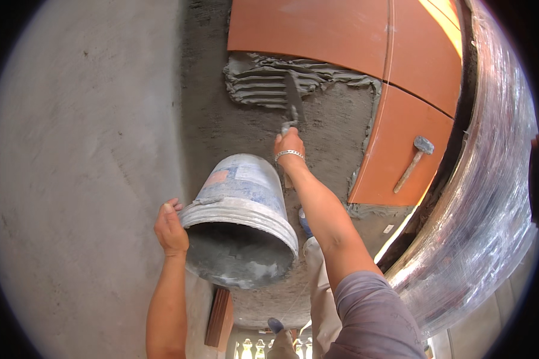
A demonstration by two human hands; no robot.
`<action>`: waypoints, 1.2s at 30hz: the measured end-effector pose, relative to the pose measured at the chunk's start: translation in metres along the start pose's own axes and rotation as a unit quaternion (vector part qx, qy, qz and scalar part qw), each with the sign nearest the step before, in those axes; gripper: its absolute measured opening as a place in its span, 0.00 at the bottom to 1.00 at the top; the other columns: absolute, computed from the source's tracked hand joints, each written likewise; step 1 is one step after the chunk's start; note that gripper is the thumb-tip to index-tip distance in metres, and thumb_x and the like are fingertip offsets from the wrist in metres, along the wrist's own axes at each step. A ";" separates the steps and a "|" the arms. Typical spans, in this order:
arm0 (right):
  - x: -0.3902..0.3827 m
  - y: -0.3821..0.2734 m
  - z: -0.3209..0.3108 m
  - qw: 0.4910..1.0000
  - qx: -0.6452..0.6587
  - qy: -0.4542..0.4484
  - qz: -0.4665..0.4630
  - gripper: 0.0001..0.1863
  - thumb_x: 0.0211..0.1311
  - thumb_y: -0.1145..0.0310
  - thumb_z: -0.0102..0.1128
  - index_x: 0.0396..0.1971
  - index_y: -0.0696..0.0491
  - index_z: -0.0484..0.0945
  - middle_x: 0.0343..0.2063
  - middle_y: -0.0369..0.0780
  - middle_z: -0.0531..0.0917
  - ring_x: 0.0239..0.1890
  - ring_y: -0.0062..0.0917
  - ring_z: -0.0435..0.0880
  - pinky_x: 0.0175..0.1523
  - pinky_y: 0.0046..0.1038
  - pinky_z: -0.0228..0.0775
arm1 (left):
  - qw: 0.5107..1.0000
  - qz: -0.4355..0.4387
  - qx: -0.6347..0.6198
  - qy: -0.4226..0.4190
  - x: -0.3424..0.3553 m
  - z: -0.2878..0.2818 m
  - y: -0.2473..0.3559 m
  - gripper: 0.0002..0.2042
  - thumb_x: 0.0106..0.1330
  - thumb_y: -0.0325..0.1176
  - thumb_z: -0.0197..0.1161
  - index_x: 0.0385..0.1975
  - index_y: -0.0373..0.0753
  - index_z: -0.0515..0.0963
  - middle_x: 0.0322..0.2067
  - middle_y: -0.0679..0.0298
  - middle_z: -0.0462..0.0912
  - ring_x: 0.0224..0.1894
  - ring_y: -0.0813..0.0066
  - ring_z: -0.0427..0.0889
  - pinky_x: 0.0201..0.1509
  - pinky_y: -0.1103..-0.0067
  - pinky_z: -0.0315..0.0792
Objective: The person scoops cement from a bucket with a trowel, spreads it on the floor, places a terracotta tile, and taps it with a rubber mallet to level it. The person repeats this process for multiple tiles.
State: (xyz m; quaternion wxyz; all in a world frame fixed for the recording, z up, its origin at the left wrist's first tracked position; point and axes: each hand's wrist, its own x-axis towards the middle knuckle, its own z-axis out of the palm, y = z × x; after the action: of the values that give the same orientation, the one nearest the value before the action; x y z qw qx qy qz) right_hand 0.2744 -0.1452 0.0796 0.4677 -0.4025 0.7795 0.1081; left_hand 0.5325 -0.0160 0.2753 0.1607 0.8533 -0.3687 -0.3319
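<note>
My left hand (pixel 172 230) grips the rim of a white plastic bucket (pixel 242 179), which lies tipped with its mouth toward me. Grey mortar residue coats the inside of the bucket. In my right hand (pixel 290 145) is the handle of a pointed trowel (pixel 294 99). Its blade stands on edge at a bed of grey mortar (pixel 257 84) combed into ridges. That mortar lies along the near edge of a laid terracotta tile (pixel 308 27). Fingers of my left hand partly show past the rim.
More terracotta tiles (pixel 425 57) are set at the right; a mallet (pixel 414 164) with a wooden handle rests on one (pixel 377 173). A plastic-wrapped bulk (pixel 485 197) curves along the right side. At left rises a grey plastered wall (pixel 84 167). Stacked tiles (pixel 220 320) stand by its base.
</note>
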 end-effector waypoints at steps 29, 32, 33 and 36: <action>-0.002 0.017 -0.041 0.998 0.039 0.012 -0.052 0.21 0.67 0.57 0.56 0.46 0.61 0.69 0.39 0.60 0.83 0.44 0.55 0.83 0.51 0.50 0.75 | 0.999 0.007 0.033 0.012 0.003 0.001 -0.003 0.27 0.78 0.45 0.39 0.42 0.25 0.79 0.37 0.51 0.84 0.39 0.61 0.84 0.47 0.71 0.73; -0.006 -0.048 -0.016 0.993 0.036 -0.073 -0.091 0.22 0.67 0.58 0.56 0.50 0.62 0.70 0.43 0.60 0.83 0.48 0.53 0.83 0.55 0.47 0.75 | 1.000 0.005 0.026 0.014 0.003 0.001 -0.002 0.27 0.78 0.45 0.39 0.42 0.25 0.79 0.37 0.51 0.84 0.39 0.62 0.84 0.48 0.71 0.73; -0.005 -0.064 -0.011 0.992 0.034 -0.087 -0.089 0.23 0.67 0.58 0.56 0.51 0.63 0.70 0.45 0.60 0.82 0.51 0.52 0.82 0.57 0.45 0.74 | 1.000 0.005 0.025 0.014 0.003 0.002 -0.002 0.27 0.78 0.45 0.39 0.42 0.25 0.79 0.38 0.51 0.84 0.40 0.62 0.84 0.48 0.71 0.73; 0.001 -0.090 -0.006 0.994 0.058 -0.085 -0.035 0.24 0.67 0.57 0.56 0.51 0.63 0.70 0.47 0.60 0.82 0.53 0.51 0.81 0.59 0.45 0.73 | 1.000 0.003 0.026 0.010 0.003 0.001 -0.002 0.27 0.78 0.46 0.39 0.42 0.25 0.79 0.38 0.50 0.84 0.40 0.62 0.84 0.48 0.71 0.73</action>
State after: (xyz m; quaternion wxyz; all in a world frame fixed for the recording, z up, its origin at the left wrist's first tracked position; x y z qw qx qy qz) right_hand 0.3354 -0.2078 0.1008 0.5583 -0.3909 0.7274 0.0801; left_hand 0.5342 -0.0173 0.2719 0.1427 0.8595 -0.3779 -0.3131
